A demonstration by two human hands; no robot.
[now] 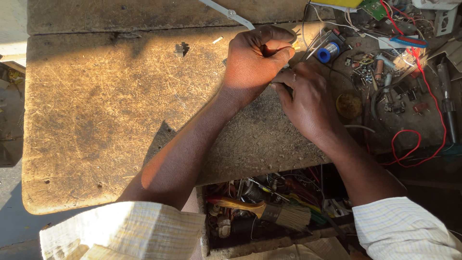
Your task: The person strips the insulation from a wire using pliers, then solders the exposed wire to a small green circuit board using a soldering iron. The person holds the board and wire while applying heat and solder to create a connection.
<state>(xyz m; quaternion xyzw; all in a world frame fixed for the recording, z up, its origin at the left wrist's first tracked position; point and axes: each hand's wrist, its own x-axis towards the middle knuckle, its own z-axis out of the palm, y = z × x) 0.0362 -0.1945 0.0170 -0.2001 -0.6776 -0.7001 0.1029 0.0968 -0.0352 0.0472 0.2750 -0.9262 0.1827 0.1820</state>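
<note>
My left hand (252, 60) is curled into a loose fist near the far middle of the worn wooden workbench (96, 120). Its fingers close around a small object that stays mostly hidden; only a pale tip shows by the fingertips. My right hand (308, 103) lies just right of it, fingers bent and touching the same spot under the left hand. What the right hand holds is hidden. Thin wires run from the hands toward a blue spool of solder (328, 51).
Small electronic parts, a green circuit board (373, 7), red wire (409, 144), a round tin (348, 105) and a soldering iron (447, 101) clutter the right side. An open drawer (269, 212) below holds a paintbrush (269, 211) and tools. A metal strip (228, 13) lies at the far edge.
</note>
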